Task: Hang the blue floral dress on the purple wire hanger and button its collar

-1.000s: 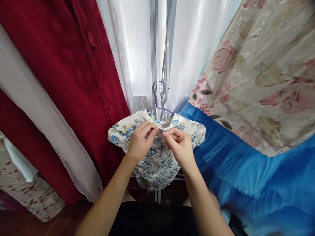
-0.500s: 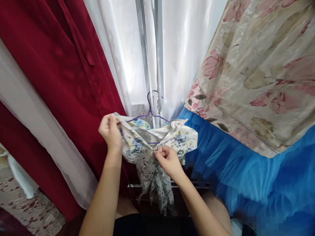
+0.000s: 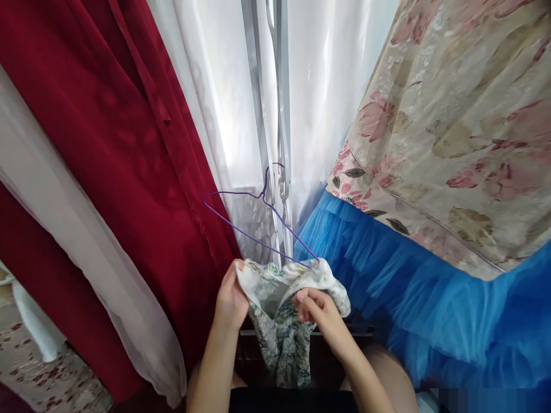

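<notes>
A small floral garment (image 3: 282, 312), white with blue and green flowers, hangs bunched between my two hands. My left hand (image 3: 230, 301) is closed on its left edge. My right hand (image 3: 318, 310) pinches the fabric near its upper right. Just above, a thin purple wire hanger (image 3: 253, 221) hangs tilted from a metal pole (image 3: 279, 132); its left end is bare and its right end still touches the garment's top edge.
A dark red garment (image 3: 107, 132) hangs on the left over white sheer fabric (image 3: 64, 229). White curtains (image 3: 327, 74) lie behind the pole. To the right hang a beige floral cloth (image 3: 465, 126) and a blue tulle skirt (image 3: 430, 304).
The garment was on the hanger with both hands at its neckline. My hands pulled it down and off the left end; the hanger now hangs tilted and mostly bare.
</notes>
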Tool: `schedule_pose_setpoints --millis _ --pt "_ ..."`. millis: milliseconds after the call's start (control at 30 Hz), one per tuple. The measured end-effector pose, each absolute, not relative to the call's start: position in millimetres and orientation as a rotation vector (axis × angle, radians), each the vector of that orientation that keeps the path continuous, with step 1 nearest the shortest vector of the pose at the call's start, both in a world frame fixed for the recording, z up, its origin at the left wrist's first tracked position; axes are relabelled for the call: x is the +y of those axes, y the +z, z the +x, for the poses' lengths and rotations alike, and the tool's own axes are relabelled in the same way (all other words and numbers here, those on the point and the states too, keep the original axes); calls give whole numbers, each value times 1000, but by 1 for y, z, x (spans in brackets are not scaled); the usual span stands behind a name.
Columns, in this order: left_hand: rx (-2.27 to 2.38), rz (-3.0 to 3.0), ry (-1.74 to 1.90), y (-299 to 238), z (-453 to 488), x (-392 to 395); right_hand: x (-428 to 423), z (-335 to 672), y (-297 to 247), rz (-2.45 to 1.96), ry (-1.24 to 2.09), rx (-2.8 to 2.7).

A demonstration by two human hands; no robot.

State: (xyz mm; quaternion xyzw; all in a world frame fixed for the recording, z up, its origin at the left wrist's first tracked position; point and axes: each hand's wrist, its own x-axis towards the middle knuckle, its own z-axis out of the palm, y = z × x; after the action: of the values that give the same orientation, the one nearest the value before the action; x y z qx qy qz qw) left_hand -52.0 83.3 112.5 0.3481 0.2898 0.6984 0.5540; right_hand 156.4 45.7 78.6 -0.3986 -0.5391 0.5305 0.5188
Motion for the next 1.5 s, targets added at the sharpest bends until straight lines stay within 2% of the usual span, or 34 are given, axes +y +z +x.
schedule_pose_setpoints --millis 133,233,333,500,567,700,833,1000,1300,1500 --pt "652 1356 1290 131 4 31 14 154 83 -871 1241 -1592" --pt "746 1779 1132 144 22 12 -4 156 88 -961 1314 -1611" --pt "738 1856 1142 141 22 13 -16 168 96 -1092 1354 -1549" --pt "496 1937 645 103 21 16 -29 216 138 -965 1602 -1898" --pt "517 2062 704 85 20 14 -30 239 160 -887 1624 -2042" --pt "729 2320 764 68 0 19 -13 281 190 -1113 1359 -1845" --pt "987 2430 723 82 -35 37 28 309 204 -1275 1305 -1639" --pt "1056 2423 1055 113 -66 43 100 297 213 -1018 1069 -1314" --pt "1224 2141 1219 164 -107 35 168 206 209 -732 1705 -1264" --pt "1299 2068 1012 164 -131 49 168 203 202 -613 1612 -1357"
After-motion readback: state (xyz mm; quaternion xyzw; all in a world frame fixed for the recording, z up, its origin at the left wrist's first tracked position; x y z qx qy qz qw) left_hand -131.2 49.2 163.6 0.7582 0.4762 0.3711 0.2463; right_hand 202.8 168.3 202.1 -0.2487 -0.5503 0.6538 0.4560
